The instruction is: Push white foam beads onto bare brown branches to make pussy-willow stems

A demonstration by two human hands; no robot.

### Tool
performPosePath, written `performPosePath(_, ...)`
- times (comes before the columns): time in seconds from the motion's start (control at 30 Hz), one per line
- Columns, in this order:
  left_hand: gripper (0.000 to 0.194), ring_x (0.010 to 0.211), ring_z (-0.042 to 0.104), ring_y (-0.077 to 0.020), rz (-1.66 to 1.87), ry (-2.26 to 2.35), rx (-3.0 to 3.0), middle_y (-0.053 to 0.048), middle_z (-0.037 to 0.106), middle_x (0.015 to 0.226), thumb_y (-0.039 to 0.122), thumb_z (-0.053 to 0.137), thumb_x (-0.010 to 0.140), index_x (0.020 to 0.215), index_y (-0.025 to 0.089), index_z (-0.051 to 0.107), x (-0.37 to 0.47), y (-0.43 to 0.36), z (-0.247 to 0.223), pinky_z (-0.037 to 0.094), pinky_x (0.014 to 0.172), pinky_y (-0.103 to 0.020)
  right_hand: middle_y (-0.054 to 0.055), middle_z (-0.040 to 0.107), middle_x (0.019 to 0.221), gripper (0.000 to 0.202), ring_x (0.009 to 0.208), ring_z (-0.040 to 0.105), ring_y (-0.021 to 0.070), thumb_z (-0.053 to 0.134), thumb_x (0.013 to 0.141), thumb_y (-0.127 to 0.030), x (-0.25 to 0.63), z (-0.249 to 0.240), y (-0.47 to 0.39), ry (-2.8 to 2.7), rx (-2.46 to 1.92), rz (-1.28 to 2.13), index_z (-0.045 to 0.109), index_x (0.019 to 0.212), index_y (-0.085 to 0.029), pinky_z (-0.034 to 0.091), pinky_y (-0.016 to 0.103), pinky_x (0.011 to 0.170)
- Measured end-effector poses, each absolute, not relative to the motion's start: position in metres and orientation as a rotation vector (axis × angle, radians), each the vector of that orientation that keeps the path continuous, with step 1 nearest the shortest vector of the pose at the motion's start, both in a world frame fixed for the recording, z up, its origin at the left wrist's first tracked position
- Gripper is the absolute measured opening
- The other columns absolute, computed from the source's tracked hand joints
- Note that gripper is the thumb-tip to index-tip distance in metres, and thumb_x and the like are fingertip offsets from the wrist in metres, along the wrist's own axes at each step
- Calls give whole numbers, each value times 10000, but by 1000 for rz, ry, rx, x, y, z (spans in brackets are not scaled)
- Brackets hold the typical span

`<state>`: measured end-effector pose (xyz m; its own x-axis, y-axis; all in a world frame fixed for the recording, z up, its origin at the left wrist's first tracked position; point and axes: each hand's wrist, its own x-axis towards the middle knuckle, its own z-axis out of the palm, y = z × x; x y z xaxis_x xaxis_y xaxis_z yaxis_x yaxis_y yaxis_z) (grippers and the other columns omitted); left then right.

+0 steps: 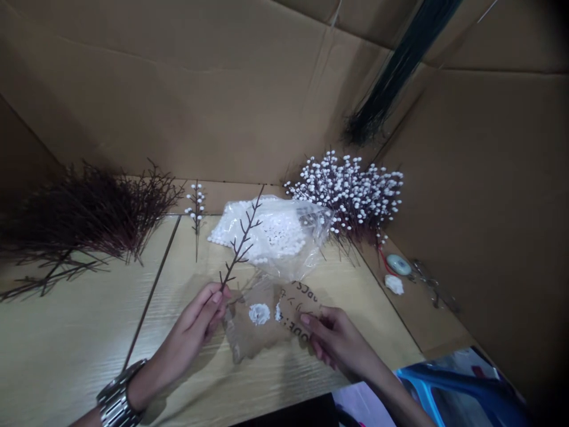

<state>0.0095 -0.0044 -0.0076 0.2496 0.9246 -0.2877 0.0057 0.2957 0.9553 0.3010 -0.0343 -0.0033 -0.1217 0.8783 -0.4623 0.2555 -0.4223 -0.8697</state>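
Observation:
My left hand (205, 314) pinches the lower end of a bare brown artificial twig (242, 242), which tilts up to the right. Between the thumb and fingers of my right hand (334, 341) is a piece of cardboard (299, 308) with black handwriting; white paste shows at its left edge. Beneath it on the table lies a brown cardboard sheet (242, 341) wrapped in clear plastic, bearing a dab of white paste (259, 314). Just behind both hands rests a clear plastic bag (284, 237) full of small white beads.
Bare twigs (98, 207) are heaped at the left. A single white-berried twig (196, 207) lies near the back, and a pile of berried twigs (351, 190) sits right of the bag. Dark green wires (395, 77) lean above. A round tape roll (399, 264) and scissors (433, 283) lie at right.

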Motion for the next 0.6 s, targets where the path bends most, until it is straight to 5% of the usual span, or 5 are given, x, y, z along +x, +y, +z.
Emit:
performPosePath(0.27,368,589,342,-126,856,1154,1128,55,392,676,550,454,991,1063,220,601,7,-5,-11,263,516,-206,-76,517,482,377,422,488,144,611,899,-486,335,7,-46,-1656,-1781,809,646,1132,-191,340,233,431)
performPosePath(0.5,425,543,290,-124,936,1133,1154,70,330,604,571,441,988,1021,185,615,12,-5,-2,232,484,-217,25,731,872,210,782,664,162,546,955,-264,306,67,57,-2067,-1389,378,742,949,-188,485,280,723)
performPosePath(0.6,438,522,260,-107,954,1099,1120,80,307,607,610,510,942,980,182,597,13,-4,-1,198,468,-209,-18,706,776,143,714,650,124,641,879,-259,277,63,113,-2101,-1315,368,755,869,-173,471,250,712)
